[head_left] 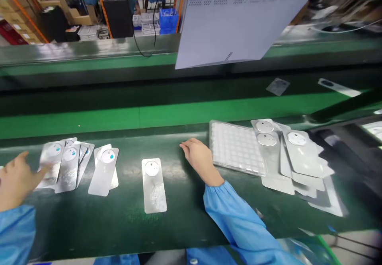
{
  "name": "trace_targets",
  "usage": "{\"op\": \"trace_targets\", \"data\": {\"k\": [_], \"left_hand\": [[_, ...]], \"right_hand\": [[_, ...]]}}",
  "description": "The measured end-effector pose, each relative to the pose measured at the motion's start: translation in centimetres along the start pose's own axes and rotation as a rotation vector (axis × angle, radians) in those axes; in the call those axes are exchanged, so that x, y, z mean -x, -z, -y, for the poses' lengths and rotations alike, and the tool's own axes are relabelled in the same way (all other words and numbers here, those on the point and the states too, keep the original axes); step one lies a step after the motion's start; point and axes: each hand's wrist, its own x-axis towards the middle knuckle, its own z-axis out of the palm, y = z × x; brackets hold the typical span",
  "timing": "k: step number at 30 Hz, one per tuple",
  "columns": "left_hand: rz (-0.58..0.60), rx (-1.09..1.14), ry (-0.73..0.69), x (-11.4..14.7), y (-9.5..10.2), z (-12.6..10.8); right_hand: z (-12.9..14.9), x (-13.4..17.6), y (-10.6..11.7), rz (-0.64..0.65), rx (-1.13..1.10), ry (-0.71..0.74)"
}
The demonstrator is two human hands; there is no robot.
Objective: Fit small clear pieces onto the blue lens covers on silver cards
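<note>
My left hand [18,179], its fingers spread, hovers at the left edge beside a fanned pile of flat silver plates [67,177]. Each visible plate has a round white disc near its top, several with a blue dot. Right of that pile, another silver plate [103,173] overlaps one beneath it. A single plate [155,193] lies apart in the middle, its disc showing no blue. My right hand [198,157] is over the bench just left of a clear tray [235,147] of small white pieces. Its thumb and fingers are pinched together; anything between them is too small to make out.
A larger, messy heap of silver plates [304,157] lies right of the tray. Beyond the green strip are a small square piece [278,86] and a long pale strip [338,87]. A white panel [227,26] hangs over the far side. Co-workers in blue stand behind.
</note>
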Motion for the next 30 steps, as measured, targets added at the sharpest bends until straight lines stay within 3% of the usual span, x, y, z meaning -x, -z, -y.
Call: {"op": "trace_targets", "data": {"k": [2,3,5,7,10,12,16,19,22,24,27,30], "left_hand": [[-0.067,0.01,-0.09,2.6,-1.1,-3.5],[-0.045,0.073,-0.187,4.1,-1.8,-5.4],[0.146,0.282,-0.413,7.2,-3.8,-9.5],[0.344,0.305,-0.606,10.0,-5.9,-13.4],[0.445,0.225,-0.784,12.7,-8.7,-17.9],[0.483,0.184,-0.832,13.3,-9.7,-19.6],[0.584,0.22,-0.789,12.5,-9.6,-20.3],[0.749,0.429,-0.704,12.0,-9.0,-19.8],[1.017,0.782,-0.486,12.4,-9.2,-19.0],[1.121,0.983,-0.303,13.0,-9.7,-18.6],[1.101,1.165,-0.129,13.8,-10.6,-18.2],[1.049,1.259,-0.052,14.2,-11.1,-18.2]], "right_hand": [[0.0,0.2,0.0,0.024,0.044,0.007],[-0.1,0.3,0.2,0.034,0.062,0.014],[-0.2,0.3,0.6,0.049,0.085,0.031],[-0.4,0.3,1.1,0.056,0.098,0.056],[-0.6,0.5,1.5,0.052,0.106,0.101],[-0.4,1.1,1.4,0.038,0.111,0.126],[0.3,2.6,1.0,0.019,0.114,0.192],[1.0,3.5,1.0,0.016,0.108,0.237],[1.5,3.6,1.1,0.003,0.104,0.248],[1.7,3.6,1.1,0.006,0.116,0.26],[2.1,4.4,1.5,0.042,0.141,0.305],[2.6,7.7,3.0,0.137,0.119,0.374]]}}
